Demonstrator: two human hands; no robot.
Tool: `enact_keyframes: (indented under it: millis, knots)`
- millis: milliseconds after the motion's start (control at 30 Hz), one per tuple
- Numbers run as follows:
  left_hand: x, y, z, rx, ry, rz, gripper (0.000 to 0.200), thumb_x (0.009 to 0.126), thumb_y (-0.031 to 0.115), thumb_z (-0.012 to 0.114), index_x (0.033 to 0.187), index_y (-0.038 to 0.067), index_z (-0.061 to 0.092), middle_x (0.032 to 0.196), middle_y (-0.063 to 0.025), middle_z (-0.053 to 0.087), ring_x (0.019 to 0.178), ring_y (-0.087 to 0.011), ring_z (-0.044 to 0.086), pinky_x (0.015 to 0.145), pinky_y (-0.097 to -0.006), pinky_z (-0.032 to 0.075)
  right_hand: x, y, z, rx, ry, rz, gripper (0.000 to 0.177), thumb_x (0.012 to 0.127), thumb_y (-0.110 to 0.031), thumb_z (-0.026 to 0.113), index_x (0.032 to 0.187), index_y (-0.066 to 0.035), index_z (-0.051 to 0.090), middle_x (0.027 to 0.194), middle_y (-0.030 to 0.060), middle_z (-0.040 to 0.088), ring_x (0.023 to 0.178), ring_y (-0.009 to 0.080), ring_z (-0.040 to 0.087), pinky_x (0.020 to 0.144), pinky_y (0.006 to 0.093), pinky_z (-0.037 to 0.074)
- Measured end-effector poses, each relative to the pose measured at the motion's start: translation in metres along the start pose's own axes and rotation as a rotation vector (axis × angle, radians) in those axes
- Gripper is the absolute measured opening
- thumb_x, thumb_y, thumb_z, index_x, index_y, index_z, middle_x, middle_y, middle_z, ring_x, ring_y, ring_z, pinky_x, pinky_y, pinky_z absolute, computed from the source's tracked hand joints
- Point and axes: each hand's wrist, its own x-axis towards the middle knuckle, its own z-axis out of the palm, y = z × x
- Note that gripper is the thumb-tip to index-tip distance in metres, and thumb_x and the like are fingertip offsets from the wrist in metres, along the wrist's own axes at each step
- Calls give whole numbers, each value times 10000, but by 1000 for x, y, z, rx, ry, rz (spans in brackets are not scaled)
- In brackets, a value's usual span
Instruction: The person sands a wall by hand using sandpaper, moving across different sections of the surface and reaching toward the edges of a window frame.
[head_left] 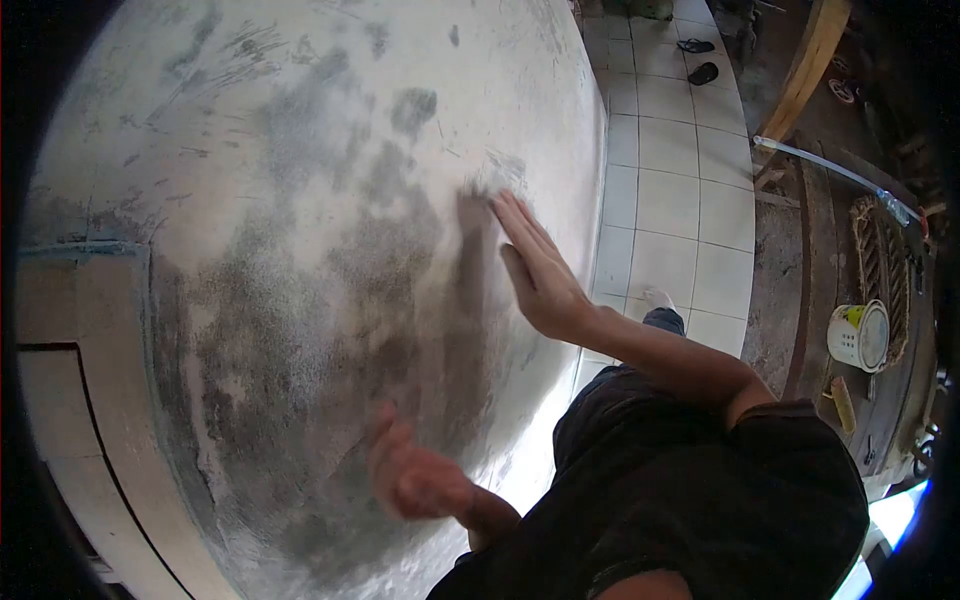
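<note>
A pale wall (400, 60) with wide grey and dark patches fills the left and middle of the view. My right hand (545, 270) reaches up along it, fingers stretched out and side by side, the tips at or very near the surface beside a small grey scuffed spot. Nothing shows in this hand. A dark shadow lies on the wall just left of it. Lower down, my left hand (415, 475) is in front of a dark patch; its fingers are blurred by motion, and I cannot make out anything in them.
A frame (110, 330) edges the wall at left. On the right are a tiled floor (668, 205), dark sandals (704, 73), a wooden post (808, 70) and a wooden surface with a white bucket (858, 335), a roller (843, 404) and a clear hose (830, 162).
</note>
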Motion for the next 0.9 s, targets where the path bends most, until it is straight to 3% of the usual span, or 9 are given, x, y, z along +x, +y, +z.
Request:
enact_keyframes:
  millis: [67,133,233,400,567,700,733,900]
  knots:
    - [1,15,-5,93,263,-14,261,961,233,397,905,23,540,936,-153,614,1012,-328,624,948,-559,496,15,-13,12,-115,15,-53,547,1006,-65,413,1521,-26,234,1584,177,236,1479,335,177,1170,451,215]
    - [-2,14,-23,182,296,90,250,953,225,398,915,22,540,929,-142,607,998,-312,617,946,-535,496,20,-23,29,-234,29,-104,579,990,-60,447,1528,-20,235,1600,156,219,1489,338,154,1133,482,207]
    - [-7,9,-41,331,323,180,236,946,223,403,909,34,539,922,-128,599,982,-295,608,930,-495,498,-13,-19,63,-91,51,-159,569,1014,-178,458,1539,-124,245,1622,92,173,1489,304,164,1088,594,233]
    - [-9,-4,-43,391,229,339,229,952,208,402,911,39,552,911,-124,596,926,-278,605,874,-453,505,-25,-6,65,-204,48,-251,610,984,-210,532,1532,-115,279,1620,79,198,1458,313,222,1004,528,299]
    - [-11,-11,-44,434,139,440,235,981,166,396,937,19,573,903,-139,608,886,-278,604,850,-466,511,-3,-33,69,-90,142,-104,584,988,-193,522,1522,-110,302,1605,98,224,1444,307,249,1062,493,274]
    - [-7,-11,-40,469,159,448,225,920,213,405,896,54,562,890,-79,616,910,-244,608,821,-375,512,-51,-38,81,-42,76,-178,564,988,-171,515,1514,-105,323,1594,130,232,1449,300,242,1095,473,258]
    - [-7,-10,-41,476,149,454,228,921,215,403,899,55,565,886,-78,616,908,-239,609,822,-374,512,-56,-30,84,-49,86,-230,554,979,-136,516,1501,-77,339,1566,177,262,1409,320,299,1076,472,275]
    - [-9,-13,-45,463,127,496,256,946,221,389,917,47,574,893,-98,628,909,-245,618,832,-393,511,0,-26,70,-55,251,-244,535,951,-94,535,1464,-51,389,1449,219,374,1289,342,408,998,484,338]
